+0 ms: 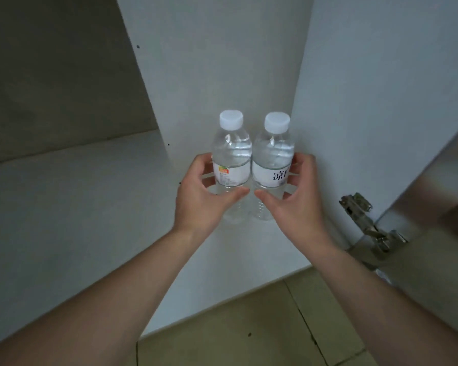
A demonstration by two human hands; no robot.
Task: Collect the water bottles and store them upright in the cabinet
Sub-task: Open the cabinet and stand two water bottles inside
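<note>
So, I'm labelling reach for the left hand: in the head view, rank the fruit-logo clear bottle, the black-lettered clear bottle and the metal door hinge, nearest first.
1. Fruit-logo clear bottle, gripped by the left hand.
2. Black-lettered clear bottle, beside it to the right, in the right hand.
3. Metal door hinge, far right.

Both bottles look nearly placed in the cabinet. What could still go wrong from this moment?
1. The left bottle and right bottle stand pressed side by side; if the left hand or right hand pulls away unevenly, one bottle could tip and knock over the other.
2. The right bottle sits close to the cabinet side wall, so the fingers there have little room and might drag it on withdrawal.
</note>
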